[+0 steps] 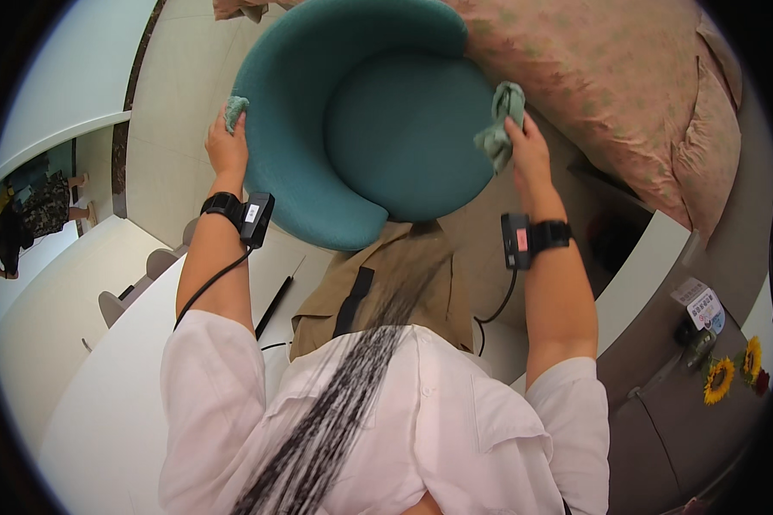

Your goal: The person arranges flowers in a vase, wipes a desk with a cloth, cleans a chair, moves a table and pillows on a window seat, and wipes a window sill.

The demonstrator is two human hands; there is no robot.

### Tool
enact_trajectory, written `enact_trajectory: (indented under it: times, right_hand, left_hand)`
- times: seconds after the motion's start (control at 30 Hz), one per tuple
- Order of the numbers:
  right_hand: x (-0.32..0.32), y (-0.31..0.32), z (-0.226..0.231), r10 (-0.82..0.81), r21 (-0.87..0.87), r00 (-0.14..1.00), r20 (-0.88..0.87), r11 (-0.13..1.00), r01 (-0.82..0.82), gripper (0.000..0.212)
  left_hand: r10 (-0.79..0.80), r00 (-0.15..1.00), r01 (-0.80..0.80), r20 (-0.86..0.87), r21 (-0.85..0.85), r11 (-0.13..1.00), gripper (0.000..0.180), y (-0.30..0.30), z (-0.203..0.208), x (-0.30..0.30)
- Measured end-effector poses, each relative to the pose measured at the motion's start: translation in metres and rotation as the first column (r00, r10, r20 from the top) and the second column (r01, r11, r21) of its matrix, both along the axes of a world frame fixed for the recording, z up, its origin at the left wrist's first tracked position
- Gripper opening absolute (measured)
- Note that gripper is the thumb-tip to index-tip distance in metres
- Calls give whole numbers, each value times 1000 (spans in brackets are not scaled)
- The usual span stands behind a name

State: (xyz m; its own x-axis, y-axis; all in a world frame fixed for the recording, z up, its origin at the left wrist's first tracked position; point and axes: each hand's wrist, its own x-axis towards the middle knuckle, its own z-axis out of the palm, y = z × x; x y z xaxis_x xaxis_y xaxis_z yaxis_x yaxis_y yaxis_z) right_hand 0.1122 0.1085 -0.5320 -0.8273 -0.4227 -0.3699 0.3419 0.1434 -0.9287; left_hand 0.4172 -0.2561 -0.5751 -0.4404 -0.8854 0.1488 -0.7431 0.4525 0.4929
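Note:
A teal upholstered tub chair (275,146) with a curved back and a round seat stands in front of me. My left hand (225,153) is closed on a small bunched green cloth (236,112) at the outer left side of the chair's back. On the other side, my right hand (531,153) grips a larger crumpled green cloth (500,137), which hangs by the right edge of the seat. Both arms reach forward, each with a black strapped device on the wrist.
A bed with a pink patterned cover (610,86) lies right of the chair. White furniture (644,283) and a brown surface with sunflowers (718,381) stand at the right. At left are a white table (120,386) and grey chairs (159,262); another person (39,210) is farther off.

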Motion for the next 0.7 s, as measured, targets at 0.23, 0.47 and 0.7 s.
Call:
enact_trajectory:
  times: [0.23, 0.47, 0.7]
  right_hand:
    - [-73, -19, -79, -113, -94, 985, -133, 990, 101, 40]
    - [-129, -66, -107, -254, -52, 862, -439, 965, 257, 38]
    - [-82, -116, -79, -78, 51, 515, -853, 972, 231, 29]
  left_hand:
    - [-90, 992, 69, -91, -209, 976, 41, 80, -42, -18]
    - [-48, 955, 12, -291, -123, 992, 39, 149, -45, -59]
    - [-89, 944, 59, -318, -105, 993, 25, 174, -36, -73]
